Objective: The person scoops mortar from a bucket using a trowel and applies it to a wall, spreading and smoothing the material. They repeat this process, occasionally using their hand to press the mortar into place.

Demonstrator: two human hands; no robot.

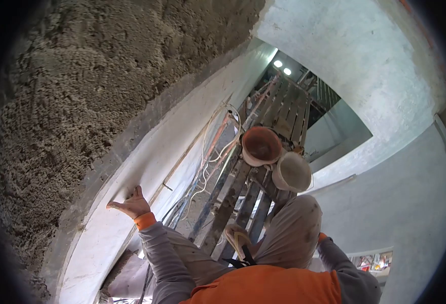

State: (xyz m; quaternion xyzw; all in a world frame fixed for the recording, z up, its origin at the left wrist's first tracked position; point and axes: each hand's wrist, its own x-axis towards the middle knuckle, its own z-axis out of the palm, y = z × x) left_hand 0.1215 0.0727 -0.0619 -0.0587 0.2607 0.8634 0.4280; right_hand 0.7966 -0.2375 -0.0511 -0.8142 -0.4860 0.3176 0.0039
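Note:
My left hand (131, 203) is held out at the pale, smooth wall band (147, 162), thumb and fingers apart and nothing in them. Above that band spreads rough, wet-looking brown plaster (91, 86). My right hand is hidden behind my bent knee; only its orange cuff (323, 236) and grey sleeve show. In front of my knees, a reddish-brown bucket (261, 145) and a whitish bucket (292, 172) stand side by side on the planks.
Scaffold planks (228, 197) with gaps between them run under me, a sandaled foot (238, 239) resting there. Pale cables (206, 172) hang along the rusty scaffold rail (218, 137) at left. A curved white wall (400, 187) rises on the right.

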